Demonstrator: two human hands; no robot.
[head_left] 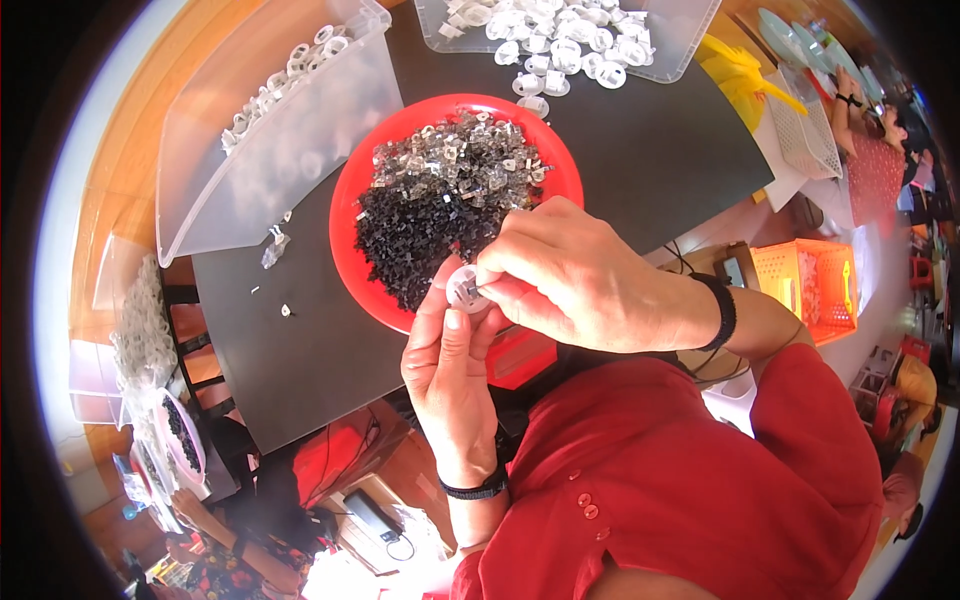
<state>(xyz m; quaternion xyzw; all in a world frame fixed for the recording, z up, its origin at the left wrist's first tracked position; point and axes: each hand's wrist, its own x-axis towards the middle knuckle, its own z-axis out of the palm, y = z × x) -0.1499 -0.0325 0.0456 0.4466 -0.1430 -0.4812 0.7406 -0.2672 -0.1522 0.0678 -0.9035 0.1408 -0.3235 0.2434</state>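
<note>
My left hand [452, 375] is closed on a round whitish plastic part [464, 290], pinched between thumb and fingers with its face up. My right hand [570, 275] meets it from the right, thumb and forefinger pressed together at a small dark piece [478, 283] on the part's face. Both hands are over the near rim of a red basin [345, 235]. Inside the basin lie a heap of small black pieces [410, 235] and, farther off, a heap of small clear and metallic-looking pieces [450, 155].
A clear bin [290, 165] of white round parts stands at the left; another clear bin [690, 40] at the far side has parts spilling onto the dark table [290, 360]. Loose bits lie left of the basin. An orange basket [850, 325] is at the right. Other people work nearby.
</note>
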